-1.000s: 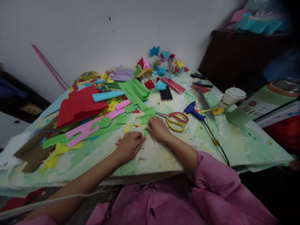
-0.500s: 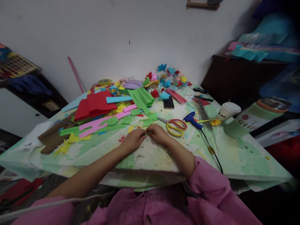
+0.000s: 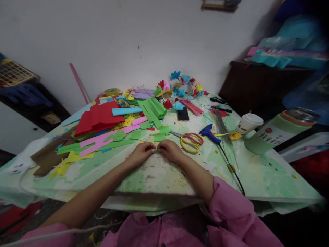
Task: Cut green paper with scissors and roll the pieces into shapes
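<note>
My left hand (image 3: 143, 153) and my right hand (image 3: 169, 149) meet over the near middle of the table, fingertips pinched toward each other. Between them shows a tiny green piece (image 3: 155, 150), held by both. Just beyond my hands lie cut green paper squares (image 3: 159, 137). Scissors (image 3: 191, 141) with red and yellow handles rest to the right of my right hand, and a blue glue gun (image 3: 210, 133) lies further right.
Red paper (image 3: 99, 118), pink strips (image 3: 96, 143) and green sheets (image 3: 153, 110) cover the left. Paper flowers (image 3: 181, 92) and a phone (image 3: 183, 114) sit at the back. A white cup (image 3: 248, 123) and a green bottle (image 3: 273, 132) stand at right.
The view has shifted slightly. My hands have drawn a little apart, and more of the green piece shows between the fingertips.
</note>
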`<action>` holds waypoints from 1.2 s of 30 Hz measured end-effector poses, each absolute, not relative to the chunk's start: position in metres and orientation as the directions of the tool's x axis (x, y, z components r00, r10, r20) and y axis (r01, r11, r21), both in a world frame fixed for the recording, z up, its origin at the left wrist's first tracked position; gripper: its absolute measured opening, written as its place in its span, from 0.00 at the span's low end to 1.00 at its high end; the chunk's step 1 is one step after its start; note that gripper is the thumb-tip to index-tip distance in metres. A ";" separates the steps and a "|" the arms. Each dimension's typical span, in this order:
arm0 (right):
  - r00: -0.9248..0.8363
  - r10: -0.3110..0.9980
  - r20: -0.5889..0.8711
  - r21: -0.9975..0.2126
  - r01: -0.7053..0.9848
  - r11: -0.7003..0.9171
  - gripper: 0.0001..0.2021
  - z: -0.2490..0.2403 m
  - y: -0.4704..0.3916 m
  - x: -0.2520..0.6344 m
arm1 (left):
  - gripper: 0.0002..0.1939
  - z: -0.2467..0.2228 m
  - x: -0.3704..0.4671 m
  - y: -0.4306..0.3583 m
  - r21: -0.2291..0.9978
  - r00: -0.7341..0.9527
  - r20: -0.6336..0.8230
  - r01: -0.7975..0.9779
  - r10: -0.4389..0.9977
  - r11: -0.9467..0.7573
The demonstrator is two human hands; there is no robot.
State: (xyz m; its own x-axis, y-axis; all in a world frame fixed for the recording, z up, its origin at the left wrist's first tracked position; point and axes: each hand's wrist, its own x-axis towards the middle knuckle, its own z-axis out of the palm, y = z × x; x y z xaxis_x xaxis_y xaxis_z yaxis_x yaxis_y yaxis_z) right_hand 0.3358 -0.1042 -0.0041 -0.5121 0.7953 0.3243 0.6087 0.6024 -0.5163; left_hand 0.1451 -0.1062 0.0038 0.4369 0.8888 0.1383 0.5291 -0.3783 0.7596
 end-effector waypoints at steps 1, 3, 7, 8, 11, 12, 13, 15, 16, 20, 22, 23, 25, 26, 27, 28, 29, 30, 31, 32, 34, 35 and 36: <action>-0.505 0.802 0.318 -0.519 0.616 0.593 0.05 -0.004 -0.105 0.335 | 0.10 0.005 0.145 -0.106 0.751 0.446 0.140 0.534 0.884 -0.389; -0.490 0.814 0.313 -0.526 0.624 0.578 0.05 -0.003 -0.106 0.334 | 0.11 0.008 0.146 -0.106 0.707 0.470 0.154 0.562 0.869 -0.429; -0.462 0.836 0.296 -0.554 0.629 0.544 0.04 -0.003 -0.107 0.332 | 0.13 0.016 0.150 -0.105 0.575 0.555 0.170 0.615 0.814 -0.539; -0.457 0.840 0.292 -0.561 0.630 0.537 0.04 -0.003 -0.107 0.332 | 0.12 0.017 0.151 -0.104 0.569 0.568 0.165 0.613 0.806 -0.548; -0.405 0.863 0.301 -0.572 0.648 0.504 0.05 0.001 -0.104 0.337 | 0.13 0.019 0.155 -0.098 0.732 0.536 0.085 0.538 0.840 -0.418; -0.368 0.874 0.317 -0.565 0.667 0.486 0.06 0.005 -0.103 0.341 | 0.12 0.018 0.156 -0.096 0.826 0.507 0.034 0.471 0.862 -0.309; -0.318 0.886 0.338 -0.549 0.698 0.460 0.07 0.009 -0.102 0.346 | 0.12 0.017 0.157 -0.093 0.907 0.476 -0.019 0.378 0.879 -0.185; -0.194 0.901 0.387 -0.478 0.794 0.376 0.09 0.020 -0.101 0.360 | 0.12 0.016 0.159 -0.087 0.986 0.432 -0.104 0.160 0.896 0.037; -0.123 0.909 0.399 -0.427 0.852 0.303 0.09 0.025 -0.101 0.368 | 0.12 0.016 0.159 -0.084 0.992 0.421 -0.123 0.062 0.898 0.107; 0.097 0.960 0.262 -0.194 0.980 -0.046 0.10 0.034 -0.102 0.392 | 0.10 0.020 0.156 -0.077 0.931 0.416 -0.177 -0.222 0.892 0.289; 0.130 0.976 0.173 -0.143 0.984 -0.106 0.13 0.033 -0.102 0.397 | 0.08 0.022 0.152 -0.075 0.881 0.413 -0.209 -0.314 0.886 0.355; 0.137 0.981 0.140 -0.136 0.984 -0.118 0.14 0.031 -0.102 0.398 | 0.06 0.023 0.150 -0.074 0.858 0.408 -0.222 -0.350 0.886 0.376; 0.144 0.985 0.093 -0.151 0.980 -0.128 0.16 0.029 -0.101 0.400 | 0.04 0.023 0.146 -0.072 0.820 0.393 -0.240 -0.407 0.888 0.402; 0.146 0.986 0.075 -0.167 0.977 -0.132 0.17 0.028 -0.101 0.401 | 0.03 0.024 0.143 -0.071 0.804 0.381 -0.249 -0.432 0.891 0.409; 0.146 0.987 0.061 -0.185 0.974 -0.132 0.16 0.028 -0.100 0.401 | 0.04 0.024 0.142 -0.071 0.788 0.367 -0.258 -0.455 0.894 0.414; 0.143 0.989 0.046 -0.204 0.970 -0.131 0.16 0.029 -0.100 0.402 | 0.04 0.025 0.140 -0.070 0.773 0.354 -0.264 -0.479 0.897 0.417; 0.139 0.990 0.032 -0.222 0.967 -0.129 0.16 0.031 -0.099 0.404 | 0.05 0.026 0.139 -0.070 0.758 0.341 -0.269 -0.501 0.901 0.416; 0.139 0.990 0.018 -0.237 0.963 -0.130 0.16 0.032 -0.099 0.406 | 0.05 0.026 0.139 -0.070 0.746 0.332 -0.273 -0.520 0.903 0.416; 0.144 0.989 0.008 -0.248 0.959 -0.138 0.17 0.034 -0.099 0.408 | 0.05 0.027 0.138 -0.070 0.736 0.325 -0.274 -0.534 0.905 0.415; 0.156 0.988 0.005 -0.256 0.955 -0.150 0.18 0.036 -0.099 0.411 | 0.06 0.027 0.138 -0.070 0.732 0.323 -0.270 -0.542 0.907 0.412; 0.189 0.982 0.030 -0.287 0.942 -0.173 0.19 0.038 -0.100 0.420 | 0.08 0.026 0.139 -0.071 0.738 0.326 -0.251 -0.545 0.912 0.398; 0.199 0.979 0.053 -0.321 0.931 -0.172 0.21 0.039 -0.100 0.425 | 0.09 0.026 0.140 -0.071 0.745 0.330 -0.239 -0.541 0.913 0.390; 0.201 0.977 0.076 -0.368 0.916 -0.160 0.23 0.038 -0.101 0.430 | 0.11 0.025 0.140 -0.071 0.753 0.335 -0.227 -0.535 0.915 0.383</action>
